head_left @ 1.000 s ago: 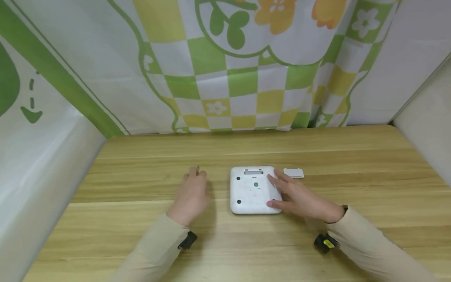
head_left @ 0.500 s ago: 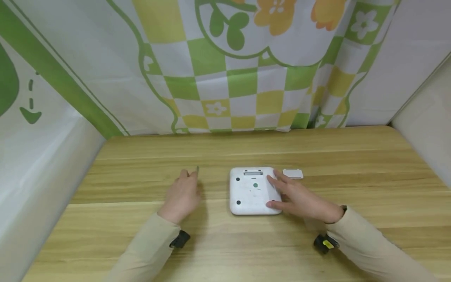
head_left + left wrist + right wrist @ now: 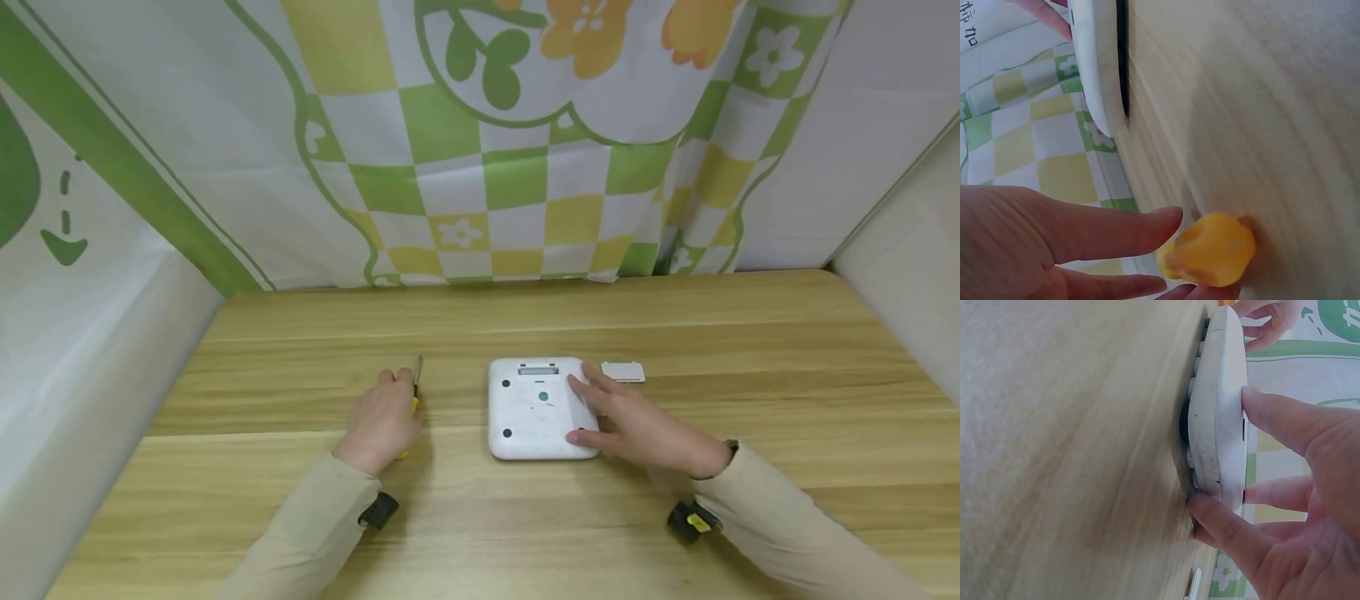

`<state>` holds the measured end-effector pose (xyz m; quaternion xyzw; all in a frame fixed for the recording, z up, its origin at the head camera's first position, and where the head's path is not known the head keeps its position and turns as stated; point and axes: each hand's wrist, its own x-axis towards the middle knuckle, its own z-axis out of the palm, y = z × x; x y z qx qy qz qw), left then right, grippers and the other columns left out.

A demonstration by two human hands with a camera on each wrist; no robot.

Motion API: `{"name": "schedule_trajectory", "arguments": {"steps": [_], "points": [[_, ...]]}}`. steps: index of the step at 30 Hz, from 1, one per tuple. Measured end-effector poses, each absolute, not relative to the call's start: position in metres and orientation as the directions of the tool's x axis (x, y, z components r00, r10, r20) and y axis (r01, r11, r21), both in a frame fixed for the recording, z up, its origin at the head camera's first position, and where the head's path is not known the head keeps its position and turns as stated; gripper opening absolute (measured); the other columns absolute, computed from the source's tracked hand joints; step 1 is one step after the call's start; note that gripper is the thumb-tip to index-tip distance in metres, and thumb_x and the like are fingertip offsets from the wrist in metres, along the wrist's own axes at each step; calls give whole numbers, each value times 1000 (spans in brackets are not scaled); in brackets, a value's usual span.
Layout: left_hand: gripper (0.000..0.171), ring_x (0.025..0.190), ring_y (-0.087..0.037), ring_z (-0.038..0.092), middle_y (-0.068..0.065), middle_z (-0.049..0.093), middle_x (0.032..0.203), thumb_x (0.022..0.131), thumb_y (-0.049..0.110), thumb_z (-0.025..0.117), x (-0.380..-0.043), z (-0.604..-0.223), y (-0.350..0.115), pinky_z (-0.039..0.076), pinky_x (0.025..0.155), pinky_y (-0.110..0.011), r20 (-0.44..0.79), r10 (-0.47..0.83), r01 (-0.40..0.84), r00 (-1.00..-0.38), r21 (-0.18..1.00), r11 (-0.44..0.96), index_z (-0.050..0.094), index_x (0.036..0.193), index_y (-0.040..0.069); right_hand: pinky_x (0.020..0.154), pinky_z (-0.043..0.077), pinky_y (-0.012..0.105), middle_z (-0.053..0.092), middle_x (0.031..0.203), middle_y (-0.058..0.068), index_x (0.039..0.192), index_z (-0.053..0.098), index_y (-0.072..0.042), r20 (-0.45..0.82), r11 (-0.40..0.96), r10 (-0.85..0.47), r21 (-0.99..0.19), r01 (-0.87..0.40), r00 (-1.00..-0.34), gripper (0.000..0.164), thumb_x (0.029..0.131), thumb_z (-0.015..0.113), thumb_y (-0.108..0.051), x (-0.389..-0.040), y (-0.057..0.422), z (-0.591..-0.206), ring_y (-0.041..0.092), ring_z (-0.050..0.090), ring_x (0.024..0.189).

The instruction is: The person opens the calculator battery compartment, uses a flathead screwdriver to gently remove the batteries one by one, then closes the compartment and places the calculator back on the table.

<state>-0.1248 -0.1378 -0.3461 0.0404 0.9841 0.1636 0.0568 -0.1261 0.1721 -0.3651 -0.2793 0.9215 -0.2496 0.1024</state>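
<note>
Head view: screwdriver [image 3: 417,375] points lengthwise toward the curtain [image 3: 517,175].

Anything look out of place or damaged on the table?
A rounded-square white plastic-looking device lies face down on the light wood-grain table, its narrow recessed compartment uncovered; a thin white rectangular plate, possibly the cover, lies loose beside it. Dark marks also fleck the device's side. No spill shows.

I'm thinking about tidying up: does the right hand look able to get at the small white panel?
Probably yes: the small white panel lies uncovered near the right hand, though that hand touches the white device.
</note>
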Motion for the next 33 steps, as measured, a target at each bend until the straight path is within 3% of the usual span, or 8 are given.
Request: {"name": "schedule_trajectory", "arguments": {"steps": [13, 24, 33], "points": [[28, 62, -24, 49, -17, 50, 87, 79, -4, 61, -129, -355, -140, 40, 47, -31, -119, 98, 53, -988, 332, 942, 53, 105, -9, 102, 40, 53, 23, 151, 32, 144, 37, 2, -44, 720, -565, -513, -467, -824, 72, 90, 65, -35, -126, 173, -366, 47, 34, 134], [33, 61, -23, 50, -22, 54, 93, 86, 2, 56, -129, -359, -136, 42, 44, -31, -30, 135, 118, -990, 330, 937, 49, 115, -12, 103, 39, 53, 23, 151, 33, 143, 37, 5, -43, 719, -565, -515, -466, -824, 71, 90, 67, -31, -125, 173, -368, 47, 34, 134], [49, 82, -28, 57, -25, 53, 112, 87, -3, 50, -132, -360, -130, 48, 54, -31, -27, 206, 183, -978, 362, 914, 42, 135, -7, 103, 39, 53, 22, 151, 33, 144, 36, 4, -44, 721, -560, -518, -460, -827, 71, 90, 66, -31, -125, 172, -368, 47, 34, 135]]}}
